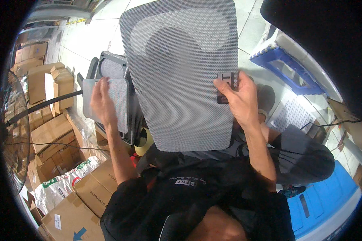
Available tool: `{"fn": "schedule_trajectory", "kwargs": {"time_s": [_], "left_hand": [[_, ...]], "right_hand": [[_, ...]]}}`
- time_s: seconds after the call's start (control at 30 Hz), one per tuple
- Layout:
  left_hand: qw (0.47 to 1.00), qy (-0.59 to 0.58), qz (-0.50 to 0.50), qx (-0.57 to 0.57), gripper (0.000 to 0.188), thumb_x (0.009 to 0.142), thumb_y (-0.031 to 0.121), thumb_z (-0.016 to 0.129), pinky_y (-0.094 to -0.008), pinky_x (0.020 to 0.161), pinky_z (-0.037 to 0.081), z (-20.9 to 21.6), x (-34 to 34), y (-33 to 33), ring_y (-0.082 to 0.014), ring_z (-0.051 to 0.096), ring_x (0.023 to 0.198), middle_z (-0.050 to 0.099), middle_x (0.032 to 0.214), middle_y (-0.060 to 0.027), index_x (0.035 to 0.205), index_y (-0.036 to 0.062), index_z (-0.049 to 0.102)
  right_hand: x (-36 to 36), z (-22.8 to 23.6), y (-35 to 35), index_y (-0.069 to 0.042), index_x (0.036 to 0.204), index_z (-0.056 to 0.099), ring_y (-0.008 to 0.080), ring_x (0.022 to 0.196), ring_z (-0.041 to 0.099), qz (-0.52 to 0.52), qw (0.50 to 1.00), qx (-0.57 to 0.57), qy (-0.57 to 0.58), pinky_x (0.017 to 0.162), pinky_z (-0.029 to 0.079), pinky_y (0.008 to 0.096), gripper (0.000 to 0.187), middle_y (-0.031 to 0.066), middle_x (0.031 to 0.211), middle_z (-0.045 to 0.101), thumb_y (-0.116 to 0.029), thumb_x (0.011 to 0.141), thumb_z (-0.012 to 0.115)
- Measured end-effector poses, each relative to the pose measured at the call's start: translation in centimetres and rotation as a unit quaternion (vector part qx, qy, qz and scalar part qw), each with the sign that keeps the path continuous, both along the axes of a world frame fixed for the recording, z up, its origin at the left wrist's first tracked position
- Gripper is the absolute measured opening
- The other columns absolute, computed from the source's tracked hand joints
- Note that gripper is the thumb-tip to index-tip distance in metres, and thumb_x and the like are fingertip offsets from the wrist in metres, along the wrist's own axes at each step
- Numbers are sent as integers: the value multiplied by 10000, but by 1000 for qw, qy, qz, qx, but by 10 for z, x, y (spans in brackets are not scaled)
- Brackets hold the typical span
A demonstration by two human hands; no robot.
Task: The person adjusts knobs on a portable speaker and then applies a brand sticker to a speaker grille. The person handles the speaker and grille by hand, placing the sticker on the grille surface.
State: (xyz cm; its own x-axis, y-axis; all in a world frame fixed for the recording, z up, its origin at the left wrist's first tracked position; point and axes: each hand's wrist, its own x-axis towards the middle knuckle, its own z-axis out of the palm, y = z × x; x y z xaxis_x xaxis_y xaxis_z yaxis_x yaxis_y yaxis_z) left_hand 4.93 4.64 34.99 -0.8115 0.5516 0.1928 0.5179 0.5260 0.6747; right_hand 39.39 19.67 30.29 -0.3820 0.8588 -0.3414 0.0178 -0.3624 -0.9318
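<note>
A large grey mesh panel (181, 120) with rounded corners stands tilted in front of my body. My right hand (244, 100) grips its right edge, the thumb pressed on a dark label plate (222, 96) fixed to the mesh. On the left my left hand (102, 102) is raised, slightly smeared, with fingers stretched out and apart from the large panel. Behind that hand, a smaller light-grey mesh panel (118, 106) leans on a stack of dark frames (113, 60). Whether the hand touches the small panel is hard to see.
Cardboard boxes (54, 134) and a white printed sack (64, 184) crowd the left, beside a standing fan (16, 132). A roll of tape (144, 145) lies by the frames. To the right are a blue-and-white stool (283, 66), a blue surface (321, 205) and a power drill (292, 191).
</note>
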Motion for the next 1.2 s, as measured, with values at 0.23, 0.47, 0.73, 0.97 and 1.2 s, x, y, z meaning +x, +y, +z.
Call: {"fn": "schedule_trajectory", "kwargs": {"time_s": [0.23,0.47,0.73,0.97,1.2], "left_hand": [[979,-150,-103,-97,561,1052,461,569,-312,767,482,12,93,58,-140,569,764,656,879,-86,1138,-83,669],[985,-150,-73,-34,538,1031,491,601,-301,587,367,1,98,63,-82,416,634,528,706,-11,1008,-44,653],[984,-156,-71,-54,478,1044,439,601,-290,590,360,2,98,63,-73,412,626,570,717,-4,990,-32,659],[983,-159,-93,-20,482,1045,442,599,-307,642,414,0,99,62,-91,480,670,612,750,-33,1015,-34,671],[981,-163,-88,-56,477,1047,413,600,-324,781,488,4,98,62,-131,588,776,690,872,-95,1067,-58,671]], "right_hand": [[-4,9,8,47,945,669,161,708,639,16,993,47,-109,670,517,320,315,81,796,698,-232,886,802],[-10,13,10,25,950,673,146,684,625,20,990,35,-135,627,509,316,265,68,791,693,-212,897,780],[-13,20,10,22,962,674,140,677,621,14,989,11,-146,614,504,307,225,63,807,694,-177,905,762],[-11,18,8,27,962,674,148,673,623,11,990,21,-142,617,509,308,230,73,804,696,-177,904,761],[-11,16,8,38,970,672,156,695,647,6,992,22,-128,625,522,313,253,91,826,705,-190,907,761]]}}
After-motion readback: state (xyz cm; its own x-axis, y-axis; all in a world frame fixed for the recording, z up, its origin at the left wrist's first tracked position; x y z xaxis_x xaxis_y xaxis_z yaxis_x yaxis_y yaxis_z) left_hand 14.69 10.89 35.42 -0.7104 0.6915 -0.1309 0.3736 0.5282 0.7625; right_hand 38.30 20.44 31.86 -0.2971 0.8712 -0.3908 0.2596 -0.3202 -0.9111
